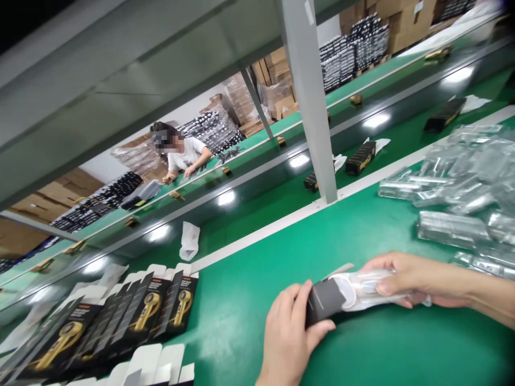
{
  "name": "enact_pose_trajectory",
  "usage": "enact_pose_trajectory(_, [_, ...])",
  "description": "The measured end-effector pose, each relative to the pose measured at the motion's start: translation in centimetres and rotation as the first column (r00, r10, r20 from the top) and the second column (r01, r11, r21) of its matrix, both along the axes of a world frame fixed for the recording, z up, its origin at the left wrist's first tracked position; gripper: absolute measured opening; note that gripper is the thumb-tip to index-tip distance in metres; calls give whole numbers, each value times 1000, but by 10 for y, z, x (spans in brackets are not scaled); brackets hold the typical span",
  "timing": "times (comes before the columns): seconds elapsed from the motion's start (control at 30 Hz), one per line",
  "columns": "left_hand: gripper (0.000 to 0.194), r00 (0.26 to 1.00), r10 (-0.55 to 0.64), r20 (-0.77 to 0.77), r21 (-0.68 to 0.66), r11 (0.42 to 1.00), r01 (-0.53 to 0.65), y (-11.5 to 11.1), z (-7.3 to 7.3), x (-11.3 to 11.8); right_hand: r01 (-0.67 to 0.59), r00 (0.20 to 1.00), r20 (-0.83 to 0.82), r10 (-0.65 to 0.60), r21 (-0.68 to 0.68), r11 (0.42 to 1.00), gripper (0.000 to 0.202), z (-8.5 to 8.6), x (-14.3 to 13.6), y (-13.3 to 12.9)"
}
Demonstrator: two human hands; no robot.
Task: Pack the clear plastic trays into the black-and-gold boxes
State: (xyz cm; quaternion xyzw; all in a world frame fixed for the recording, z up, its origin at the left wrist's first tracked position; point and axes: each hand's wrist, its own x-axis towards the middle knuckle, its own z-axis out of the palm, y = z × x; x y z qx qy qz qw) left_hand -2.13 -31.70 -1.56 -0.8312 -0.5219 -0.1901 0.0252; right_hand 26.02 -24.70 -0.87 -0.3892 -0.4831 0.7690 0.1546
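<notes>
My left hand (290, 327) grips a small black cardboard box (326, 301), its fingers over the top and its thumb along the near side. The box's open end faces right. At that mouth, my right hand (402, 281) is closed around a plastic-wrapped white item (364, 289), whose left end meets the opening. A white rim shows at the mouth; how far the item sits inside is hidden. What the wrapping holds is hard to make out.
Open black boxes (145, 311) printed with a gold device stand at left. Clear plastic trays (454, 228) pile up at right. Beyond a grey post (311, 107), boxes (361, 157) lie on the green conveyor. A person (187, 153) works across the line.
</notes>
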Motion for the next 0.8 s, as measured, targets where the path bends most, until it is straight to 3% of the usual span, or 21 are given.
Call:
enact_pose_trajectory(0.17, [58,991,-116,-68,-6,993,116,-4,1,6,-40,996,86,32,100,994,38,-6,-6,-5])
enact_pose_trajectory(0.37, [63,992,-93,-83,-52,995,89,-3,4,9,-65,997,-30,67,48,997,38,-3,-11,-9])
enact_pose_trajectory(0.53, [61,997,-34,-65,-158,987,23,6,6,14,-41,999,37,37,109,993,39,-6,-11,-8])
enact_pose_trajectory(0.67, [60,1000,6,15,-80,997,-5,8,4,12,-71,996,-49,70,-17,997,42,-10,2,1])
enact_pose_trajectory(0.8, [59,997,52,63,-65,997,-48,9,6,8,-31,992,-127,22,-75,997,50,-6,16,8])
